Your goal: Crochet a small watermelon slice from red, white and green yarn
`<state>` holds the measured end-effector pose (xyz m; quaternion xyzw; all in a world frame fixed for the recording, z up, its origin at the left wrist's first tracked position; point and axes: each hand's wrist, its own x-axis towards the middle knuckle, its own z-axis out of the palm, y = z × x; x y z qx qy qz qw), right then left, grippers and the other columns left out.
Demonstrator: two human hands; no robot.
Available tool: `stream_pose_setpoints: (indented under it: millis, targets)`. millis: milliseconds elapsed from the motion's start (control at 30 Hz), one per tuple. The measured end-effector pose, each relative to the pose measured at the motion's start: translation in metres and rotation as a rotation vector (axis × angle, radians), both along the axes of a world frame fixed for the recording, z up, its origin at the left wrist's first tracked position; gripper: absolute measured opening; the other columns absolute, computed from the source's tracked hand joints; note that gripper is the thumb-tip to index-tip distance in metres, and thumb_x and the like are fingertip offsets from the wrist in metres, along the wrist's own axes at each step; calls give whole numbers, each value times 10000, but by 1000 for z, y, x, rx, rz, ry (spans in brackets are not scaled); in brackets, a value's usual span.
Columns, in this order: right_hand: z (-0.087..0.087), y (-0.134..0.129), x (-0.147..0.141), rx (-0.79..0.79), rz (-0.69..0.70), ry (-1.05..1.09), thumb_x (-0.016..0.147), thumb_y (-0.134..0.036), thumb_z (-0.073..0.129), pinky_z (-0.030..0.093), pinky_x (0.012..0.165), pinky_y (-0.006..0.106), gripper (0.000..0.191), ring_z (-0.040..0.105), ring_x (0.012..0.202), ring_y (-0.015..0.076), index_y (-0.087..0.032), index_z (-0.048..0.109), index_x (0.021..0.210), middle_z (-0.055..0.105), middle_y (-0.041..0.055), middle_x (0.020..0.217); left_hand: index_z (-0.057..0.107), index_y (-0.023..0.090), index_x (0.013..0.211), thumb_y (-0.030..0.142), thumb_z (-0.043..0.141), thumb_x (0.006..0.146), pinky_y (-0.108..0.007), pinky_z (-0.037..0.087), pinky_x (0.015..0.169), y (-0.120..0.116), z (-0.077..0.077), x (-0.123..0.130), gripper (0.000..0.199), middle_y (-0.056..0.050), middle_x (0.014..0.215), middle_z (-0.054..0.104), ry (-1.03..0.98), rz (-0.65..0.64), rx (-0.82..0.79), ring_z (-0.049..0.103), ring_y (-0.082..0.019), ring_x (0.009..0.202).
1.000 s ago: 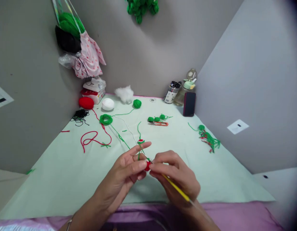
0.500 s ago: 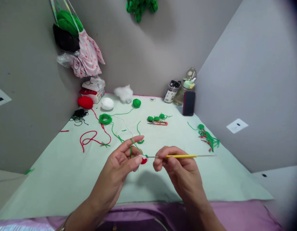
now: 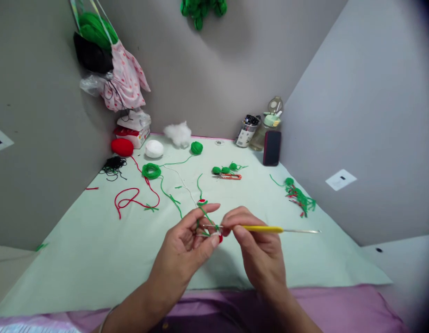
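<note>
My left hand [image 3: 188, 247] pinches a small red, white and green crochet piece [image 3: 220, 238] between thumb and fingers. Green yarn [image 3: 206, 214] runs from the piece over its raised index finger. A crochet hook [image 3: 263, 229] with a yellow handle and metal ends lies in the closed fingers of my right hand [image 3: 254, 245]. The hook's left end passes through the green yarn at the top of the piece, and its tip points at my left fingers. Just beyond my left hand, another small red, white and green crochet piece [image 3: 202, 202] rests on the table.
Orange thread snips [image 3: 231, 176] lie by small green balls [image 3: 225, 170]. A green yarn coil [image 3: 151, 171], red yarn ball [image 3: 122, 147], white ball [image 3: 154, 149] and stuffing [image 3: 178, 134] sit at the back left. A phone [image 3: 272, 148] leans at the back right, above yarn scraps [image 3: 301, 199].
Both hands have come closer together. My left hand moved right with the crochet piece, and the hook slid further left through the yarn, its tip now past the piece.
</note>
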<state>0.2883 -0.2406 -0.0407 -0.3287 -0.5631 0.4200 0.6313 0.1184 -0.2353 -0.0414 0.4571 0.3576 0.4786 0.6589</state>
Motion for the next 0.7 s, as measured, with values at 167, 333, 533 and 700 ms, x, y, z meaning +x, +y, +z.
stream_pose_setpoints:
  millis: [167, 333, 533, 700]
  targets:
    - [-1, 0, -2, 142, -62, -121, 1061, -229, 648, 617, 802, 280, 200, 742, 918, 164, -298, 834, 1093, 816, 30, 990, 829, 351, 1223, 328, 868, 888, -238, 507, 818, 2, -2, 2, 339, 12, 902, 679, -97, 0, -66, 614, -125, 834]
    - [-14, -5, -1, 346, -215, -426, 1013, -66, 647, 641, 829, 316, 377, 756, 981, 191, -294, 784, 1280, 783, 62, 1088, 834, 348, 1231, 309, 938, 817, -189, 472, 766, 1, 0, 8, 428, 30, 856, 672, -192, 78, -139, 559, -87, 768]
    - [-21, -5, 2, 383, -256, -435, 1002, -112, 679, 634, 768, 351, 391, 757, 961, 233, -340, 789, 1301, 791, 74, 1084, 839, 243, 1246, 303, 942, 796, -181, 428, 650, 5, 7, 5, 466, 18, 818, 592, -332, -74, -337, 456, -75, 682]
    - [-7, 1, 7, 98, -96, -27, 1056, -226, 644, 572, 711, 320, 205, 678, 776, 176, -290, 838, 1044, 759, 36, 887, 874, 240, 1157, 266, 907, 824, -185, 425, 666, 9, 8, -4, 336, 8, 824, 581, -297, -26, -298, 471, -80, 695]
